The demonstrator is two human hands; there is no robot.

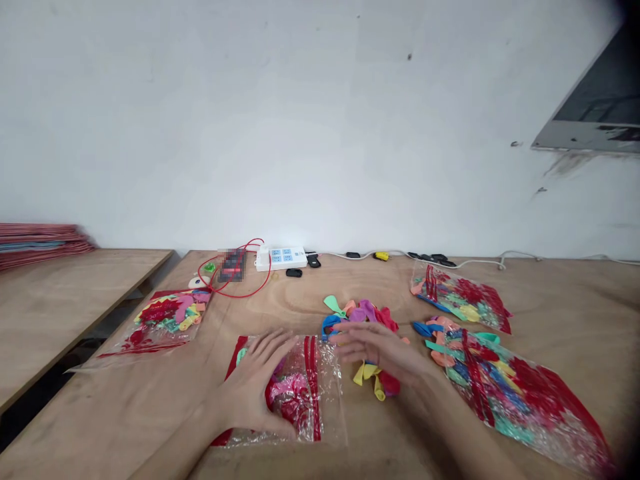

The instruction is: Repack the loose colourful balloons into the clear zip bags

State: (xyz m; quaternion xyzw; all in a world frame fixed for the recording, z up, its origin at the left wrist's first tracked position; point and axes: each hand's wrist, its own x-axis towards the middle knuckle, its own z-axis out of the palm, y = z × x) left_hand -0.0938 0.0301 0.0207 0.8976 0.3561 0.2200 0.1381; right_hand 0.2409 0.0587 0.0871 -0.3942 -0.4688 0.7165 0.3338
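Wall [320, 133]: From the head view, we saw it pale and marked across the upper half of the frame, a dark pane [595, 93] at upper right.
Tabletop [280, 310]: We had plain wood across the lower half; a second table [85, 293] stood at the left edge, bearing a stack of reddish sheets [40, 243].
Left hand [257, 380]: We held it spread over the middle bag, fingers fanned and gripping nothing; how firmly it pressed, we could not tell.
Middle bag [293, 403]: We had this clear, red-striped bag lying flat at lower centre, green and pink showing inside.
Right hand [377, 350]: We kept its fingers stretched and ungripped before the loose balloons; whether it touched them, we could not tell.
Loose balloons [367, 310]: We saw these piled right of centre, in several colours.
Filled bags: We saw a left bag [167, 313] at mid-left, an upper bag [463, 297] and a lower bag [530, 393] at right.
Power strip [283, 258]: We saw it by the wall, a looped red cord [237, 296] beside it.
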